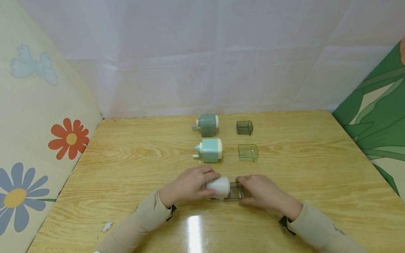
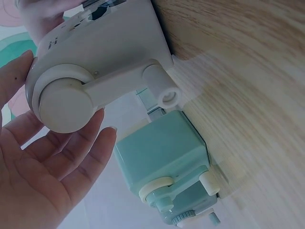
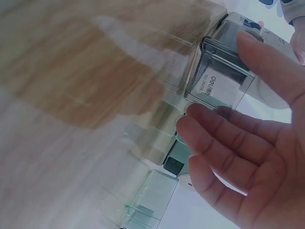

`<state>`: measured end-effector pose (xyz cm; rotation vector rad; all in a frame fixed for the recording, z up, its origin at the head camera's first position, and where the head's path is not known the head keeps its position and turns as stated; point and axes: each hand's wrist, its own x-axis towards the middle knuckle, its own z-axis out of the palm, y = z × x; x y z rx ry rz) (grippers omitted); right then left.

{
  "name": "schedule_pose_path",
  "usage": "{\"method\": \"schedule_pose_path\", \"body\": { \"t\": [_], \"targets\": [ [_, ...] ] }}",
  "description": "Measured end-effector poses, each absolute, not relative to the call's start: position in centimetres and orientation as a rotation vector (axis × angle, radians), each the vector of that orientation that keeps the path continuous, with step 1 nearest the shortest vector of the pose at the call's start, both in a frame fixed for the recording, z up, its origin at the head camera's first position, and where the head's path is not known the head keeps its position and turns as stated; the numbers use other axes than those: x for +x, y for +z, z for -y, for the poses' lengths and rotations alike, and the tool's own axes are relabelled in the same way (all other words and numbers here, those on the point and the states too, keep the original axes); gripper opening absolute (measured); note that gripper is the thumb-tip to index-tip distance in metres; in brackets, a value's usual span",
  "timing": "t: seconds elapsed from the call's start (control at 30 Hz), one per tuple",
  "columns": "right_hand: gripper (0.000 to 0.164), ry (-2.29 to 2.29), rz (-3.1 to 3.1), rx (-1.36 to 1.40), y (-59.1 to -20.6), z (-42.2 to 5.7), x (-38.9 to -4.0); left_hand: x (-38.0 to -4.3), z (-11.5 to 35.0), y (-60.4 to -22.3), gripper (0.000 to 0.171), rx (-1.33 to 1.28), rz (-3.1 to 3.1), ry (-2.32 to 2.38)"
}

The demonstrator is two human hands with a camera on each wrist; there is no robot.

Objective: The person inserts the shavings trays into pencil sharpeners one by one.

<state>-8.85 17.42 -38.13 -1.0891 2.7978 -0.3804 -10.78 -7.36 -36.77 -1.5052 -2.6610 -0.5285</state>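
Note:
A white crank pencil sharpener (image 1: pixel 223 186) lies near the front middle of the table, gripped by my left hand (image 1: pixel 190 184). Its crank handle (image 2: pixel 159 86) points over the wood in the left wrist view. My right hand (image 1: pixel 265 193) pinches a smoky clear shavings drawer (image 1: pixel 236 191) between thumb and fingers. That drawer stands right at the sharpener's right end, lined up with it. Through the clear drawer (image 3: pixel 221 76), a white label with printing shows in the right wrist view.
Behind the hands stand a light teal sharpener (image 1: pixel 210 150) and a darker grey-green sharpener (image 1: pixel 207 125). To their right lie a pale green clear drawer (image 1: pixel 248 152) and a dark clear drawer (image 1: pixel 244 127). A white curtain (image 1: pixel 202 70) hangs at the table's back edge.

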Motion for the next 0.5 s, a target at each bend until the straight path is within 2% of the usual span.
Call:
{"method": "schedule_pose_path", "body": {
  "t": [0.5],
  "targets": [
    [0.050,-0.363,-2.807,-1.095,-38.38,-16.92,-9.06,-10.75,7.45,-36.83,0.044,-1.509,2.646,-0.546]
  ]
}}
